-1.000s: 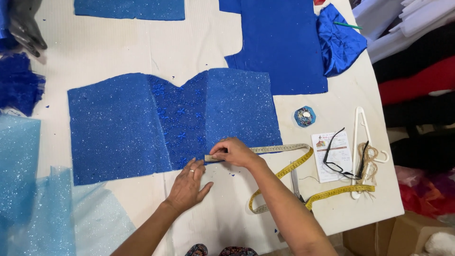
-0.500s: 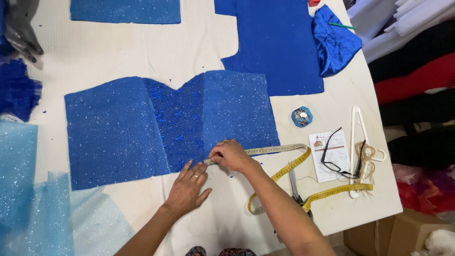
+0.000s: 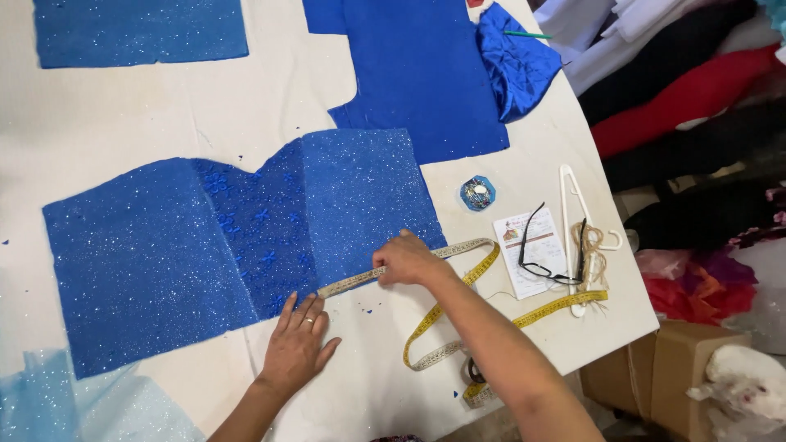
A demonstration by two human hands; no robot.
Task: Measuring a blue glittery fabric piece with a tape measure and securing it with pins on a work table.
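Fingers (image 3: 304, 309) of the left hand (image 3: 296, 348) are spread flat on the table (image 3: 123, 106), touching the lower edge of the glittery blue fabric (image 3: 164, 254), probably to keep it from sliding. Right hand (image 3: 405, 260) pinches the measuring tape (image 3: 352, 281) against that edge (the rest curls loose beside the eyeglasses (image 3: 550, 250)).

A cream-covered work table (image 3: 147, 106) fills most of the view, evenly lit. Past its right edge, rolls of fabric (image 3: 679, 90) in white, black and red lie stacked. Near right, below the table corner, stands a brown cardboard box (image 3: 655, 381), with a white furry bundle (image 3: 749, 389) beside it.
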